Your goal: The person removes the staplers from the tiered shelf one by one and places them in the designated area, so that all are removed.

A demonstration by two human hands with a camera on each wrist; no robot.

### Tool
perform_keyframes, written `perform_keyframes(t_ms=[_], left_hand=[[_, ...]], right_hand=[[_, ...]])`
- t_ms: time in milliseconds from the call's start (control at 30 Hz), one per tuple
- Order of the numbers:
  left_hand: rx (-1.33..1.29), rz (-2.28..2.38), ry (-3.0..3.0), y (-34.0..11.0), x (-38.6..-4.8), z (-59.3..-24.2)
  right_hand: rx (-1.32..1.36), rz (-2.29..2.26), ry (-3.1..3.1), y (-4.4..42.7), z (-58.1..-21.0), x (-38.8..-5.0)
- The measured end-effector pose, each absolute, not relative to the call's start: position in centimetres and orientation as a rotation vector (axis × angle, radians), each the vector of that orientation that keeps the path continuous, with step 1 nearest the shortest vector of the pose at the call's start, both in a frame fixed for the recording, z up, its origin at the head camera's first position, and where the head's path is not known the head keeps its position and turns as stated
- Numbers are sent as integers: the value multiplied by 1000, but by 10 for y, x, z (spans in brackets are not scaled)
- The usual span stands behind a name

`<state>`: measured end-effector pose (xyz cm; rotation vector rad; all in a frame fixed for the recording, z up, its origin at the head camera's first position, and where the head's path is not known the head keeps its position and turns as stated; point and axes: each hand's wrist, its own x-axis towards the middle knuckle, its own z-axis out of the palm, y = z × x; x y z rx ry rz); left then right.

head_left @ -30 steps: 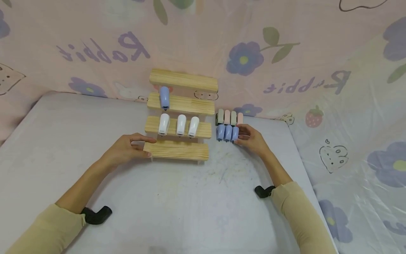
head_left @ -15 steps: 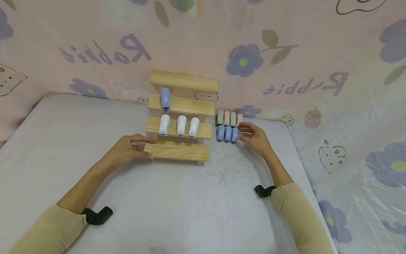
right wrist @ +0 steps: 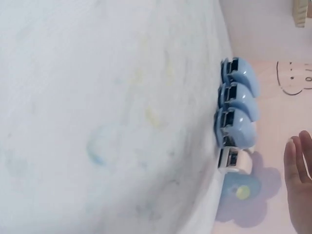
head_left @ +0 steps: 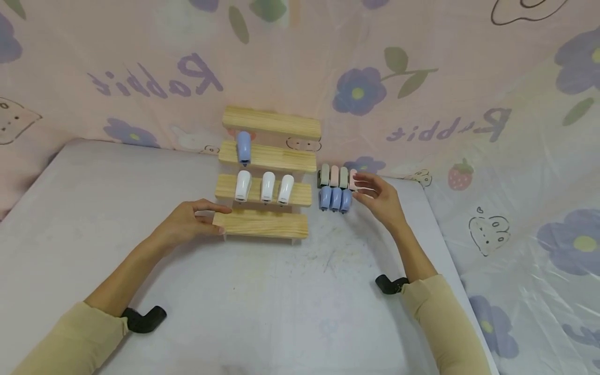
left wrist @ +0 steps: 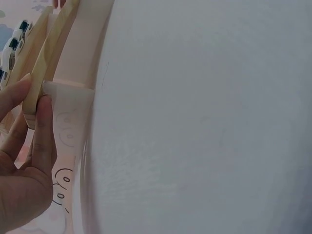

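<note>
My left hand [head_left: 184, 224] grips the left end of the lowest board of a stepped wooden rack [head_left: 262, 225]; in the left wrist view its fingers sit on both faces of the board [left wrist: 48, 58]. Three white staplers [head_left: 267, 186] stand on the second step, and one blue stapler [head_left: 244, 147] on the third. To the right of the rack, blue staplers [head_left: 335, 199] line up in front of green and pink ones. My right hand [head_left: 382, 204] is beside the rightmost pink stapler [head_left: 353, 179], its fingers fairly straight; in the right wrist view, they hold nothing.
A patterned cloth [head_left: 281, 57] hangs behind the white table [head_left: 262, 307] and on its right side. The rack's top board [head_left: 272, 122] stands close to the cloth. Black curved pieces [head_left: 145, 319] are worn at both wrists.
My right hand has moved back from the rightmost blue stapler, slightly up and to the right, and its fingers have spread. The left hand stays on the rack.
</note>
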<state>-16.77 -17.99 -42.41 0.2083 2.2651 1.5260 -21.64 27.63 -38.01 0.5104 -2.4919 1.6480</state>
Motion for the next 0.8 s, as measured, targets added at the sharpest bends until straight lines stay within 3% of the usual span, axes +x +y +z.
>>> perform_keyframes(t_ms=[333, 667, 800], left_hand=[[210, 1523, 2266, -180, -166, -424], [204, 1511, 2282, -181, -168, -421], [198, 1521, 2264, -179, -168, -423]], right_hand=[[612, 1617, -2433, 263, -379, -224], [716, 1614, -2400, 227, -340, -217], [767, 1627, -2379, 221, -341, -224]])
